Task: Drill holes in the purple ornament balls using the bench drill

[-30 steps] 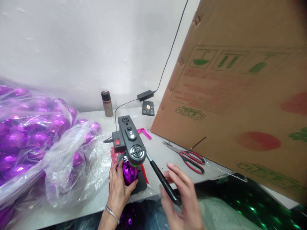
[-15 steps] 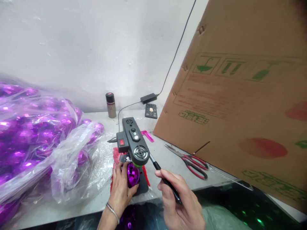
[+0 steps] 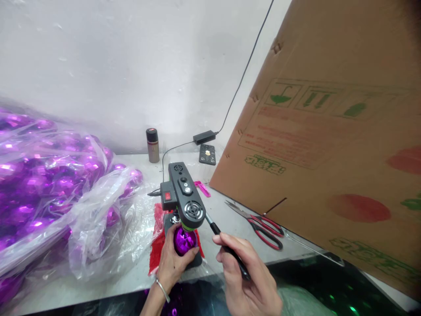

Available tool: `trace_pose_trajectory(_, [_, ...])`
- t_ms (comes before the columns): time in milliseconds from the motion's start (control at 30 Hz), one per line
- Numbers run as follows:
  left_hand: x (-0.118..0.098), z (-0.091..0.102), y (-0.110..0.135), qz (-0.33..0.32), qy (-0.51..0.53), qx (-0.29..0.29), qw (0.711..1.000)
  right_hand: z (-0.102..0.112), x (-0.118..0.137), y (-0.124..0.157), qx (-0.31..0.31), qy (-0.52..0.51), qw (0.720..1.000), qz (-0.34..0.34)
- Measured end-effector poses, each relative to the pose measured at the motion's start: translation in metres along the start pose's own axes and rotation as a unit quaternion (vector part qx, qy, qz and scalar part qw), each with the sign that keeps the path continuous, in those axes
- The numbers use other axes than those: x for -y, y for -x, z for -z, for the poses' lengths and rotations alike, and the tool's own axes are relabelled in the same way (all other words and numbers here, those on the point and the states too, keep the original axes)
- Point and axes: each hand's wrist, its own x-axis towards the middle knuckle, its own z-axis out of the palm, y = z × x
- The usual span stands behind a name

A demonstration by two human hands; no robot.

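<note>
My left hand is closed around a shiny purple faceted ball and holds it under the head of a small black press machine with a red switch. My right hand grips the machine's black lever handle, fingers wrapped over it. The machine stands on a dark base over a red sheet at the table's near edge.
A big clear plastic bag of purple balls fills the left. Red-handled scissors lie right of the machine. A large tilted cardboard sheet walls off the right. A small can, power adapter and dark card sit at the back.
My right hand came from open and moving onto the lever handle and closed on it. My left hand shifted the purple ball slightly right under the machine head.
</note>
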Motion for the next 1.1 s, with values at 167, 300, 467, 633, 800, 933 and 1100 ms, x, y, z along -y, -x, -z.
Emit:
trace_pose_trajectory(167, [0.011,0.0,0.001,0.0,-0.025,-0.04,0.999,0.003,-0.001,-0.003,0.014,0.0,1.0,-0.002])
trace_pose_trajectory(300, [0.02,0.002,-0.001,-0.007,-0.042,-0.027,0.999,0.002,-0.003,-0.006,0.028,-0.003,1.0,0.0])
trace_pose_trajectory(467, [0.016,0.001,-0.003,-0.004,-0.048,-0.028,0.998,-0.002,-0.007,-0.008,0.026,-0.026,0.999,-0.001])
trace_pose_trajectory(633, [0.011,-0.001,-0.003,0.003,-0.041,-0.042,0.998,-0.007,-0.01,-0.004,0.048,-0.064,0.997,0.002])
trace_pose_trajectory(800, [0.015,-0.002,-0.003,0.006,-0.052,-0.043,0.998,-0.015,-0.018,0.013,0.016,-0.105,0.994,0.006])
trace_pose_trajectory(933, [0.015,-0.002,-0.003,0.007,-0.05,-0.053,0.997,-0.02,-0.025,0.027,-0.003,-0.108,0.994,-0.001])
trace_pose_trajectory(1100, [0.019,-0.002,-0.002,0.005,-0.057,-0.038,0.998,-0.024,-0.035,0.043,-0.01,-0.061,0.998,-0.007])
